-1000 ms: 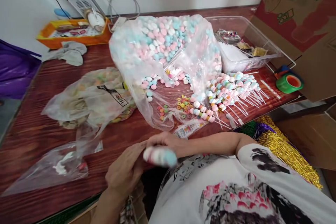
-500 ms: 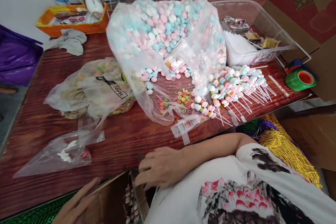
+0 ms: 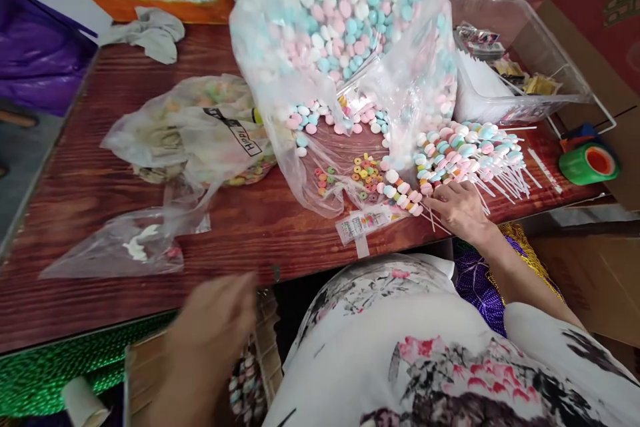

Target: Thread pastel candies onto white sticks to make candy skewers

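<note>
My right hand (image 3: 460, 210) is at the table's front edge, its fingers bent and closed around the white stick end of a candy skewer at the near side of a pile of candy skewers (image 3: 465, 150). The pile carries pink, white and blue candies on white sticks. Just left of my fingers lie a few separate candy skewers (image 3: 400, 193). My left hand (image 3: 213, 327) is smeared by motion above an open cardboard box (image 3: 145, 367), and its fingers cannot be made out. Inside the box are more candy skewers (image 3: 247, 383), partly hidden.
A large clear bag of pastel candies (image 3: 345, 20) stands at the back, with loose cereal rings (image 3: 365, 173) before it. Left are a knotted bag (image 3: 190, 127) and an orange tray (image 3: 160, 7). Right are a clear plastic bin (image 3: 530, 103) and green tape (image 3: 583, 167).
My right hand has moved from beside the box up and right to the candy skewers. My left hand has risen from the box's left side. The view has shifted.
</note>
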Demonstrator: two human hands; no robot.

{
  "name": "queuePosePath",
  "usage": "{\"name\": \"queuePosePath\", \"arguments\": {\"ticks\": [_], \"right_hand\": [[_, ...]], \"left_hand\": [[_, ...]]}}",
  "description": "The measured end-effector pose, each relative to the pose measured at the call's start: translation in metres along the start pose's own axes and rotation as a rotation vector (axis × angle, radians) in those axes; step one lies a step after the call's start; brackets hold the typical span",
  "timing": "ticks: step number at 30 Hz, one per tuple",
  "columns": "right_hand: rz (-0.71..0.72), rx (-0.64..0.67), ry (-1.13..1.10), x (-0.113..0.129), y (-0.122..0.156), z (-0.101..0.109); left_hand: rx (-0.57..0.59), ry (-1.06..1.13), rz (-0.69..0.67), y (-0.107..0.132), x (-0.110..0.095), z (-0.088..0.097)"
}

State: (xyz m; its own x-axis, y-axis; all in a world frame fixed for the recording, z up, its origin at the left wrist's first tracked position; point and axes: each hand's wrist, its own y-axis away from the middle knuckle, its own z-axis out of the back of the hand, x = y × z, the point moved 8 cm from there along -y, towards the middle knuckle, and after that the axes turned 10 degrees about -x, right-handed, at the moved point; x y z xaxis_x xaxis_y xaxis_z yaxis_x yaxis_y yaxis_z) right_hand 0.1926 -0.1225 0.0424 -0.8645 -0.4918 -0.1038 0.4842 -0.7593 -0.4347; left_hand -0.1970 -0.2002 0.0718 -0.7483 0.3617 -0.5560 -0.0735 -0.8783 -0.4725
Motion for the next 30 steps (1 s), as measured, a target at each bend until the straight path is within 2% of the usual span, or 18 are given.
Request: {"name": "queuePosePath", "arguments": {"ticks": [1, 3, 4, 6, 8, 10, 12, 15, 18, 21, 23, 25, 26, 28, 30], "right_hand": [[0.042, 0.009, 0.018, 0.004, 0.0, -0.003], [0.105, -0.001, 0.038, 0.009, -0.001, -0.006], [0.127, -0.017, 0.039, 0.009, -0.002, -0.005], [0.154, -0.081, 0.025, 0.006, -0.003, 0.0], [0.158, -0.196, -0.013, 0.0, -0.004, 0.01], [0.132, -0.317, -0.07, -0.008, -0.006, 0.021], [0.048, -0.418, -0.163, -0.017, -0.012, 0.029], [-0.174, -0.569, -0.365, -0.034, -0.023, 0.042], [-0.428, -0.693, -0.547, -0.046, -0.028, 0.053], [-0.632, -0.79, -0.7, -0.05, -0.023, 0.064], [-0.69, -0.829, -0.771, -0.046, -0.016, 0.075], [-0.692, -0.792, -0.804, -0.037, -0.013, 0.086], [-0.682, -0.734, -0.81, -0.031, -0.013, 0.089], [-0.646, -0.564, -0.813, -0.017, -0.014, 0.088], [-0.583, -0.367, -0.811, -0.001, -0.017, 0.077]], "left_hand": [[0.084, -0.044, -0.129, -0.012, -0.019, -0.038], [0.33, -0.151, -0.42, -0.026, -0.063, -0.117], [0.42, -0.194, -0.494, -0.03, -0.081, -0.149], [0.481, -0.326, -0.534, -0.039, -0.106, -0.192], [0.505, -0.44, -0.547, -0.043, -0.117, -0.215], [0.514, -0.492, -0.565, -0.044, -0.116, -0.223], [0.5, -0.484, -0.591, -0.046, -0.109, -0.224], [0.429, -0.417, -0.662, -0.049, -0.098, -0.215], [0.336, -0.361, -0.726, -0.047, -0.097, -0.206], [0.322, -0.376, -0.678, -0.044, -0.1, -0.206], [0.347, -0.412, -0.603, -0.046, -0.1, -0.21], [0.347, -0.422, -0.565, -0.048, -0.099, -0.212], [0.332, -0.407, -0.57, -0.049, -0.099, -0.212], [0.284, -0.356, -0.609, -0.049, -0.099, -0.209], [0.248, -0.319, -0.635, -0.048, -0.097, -0.204]]}}
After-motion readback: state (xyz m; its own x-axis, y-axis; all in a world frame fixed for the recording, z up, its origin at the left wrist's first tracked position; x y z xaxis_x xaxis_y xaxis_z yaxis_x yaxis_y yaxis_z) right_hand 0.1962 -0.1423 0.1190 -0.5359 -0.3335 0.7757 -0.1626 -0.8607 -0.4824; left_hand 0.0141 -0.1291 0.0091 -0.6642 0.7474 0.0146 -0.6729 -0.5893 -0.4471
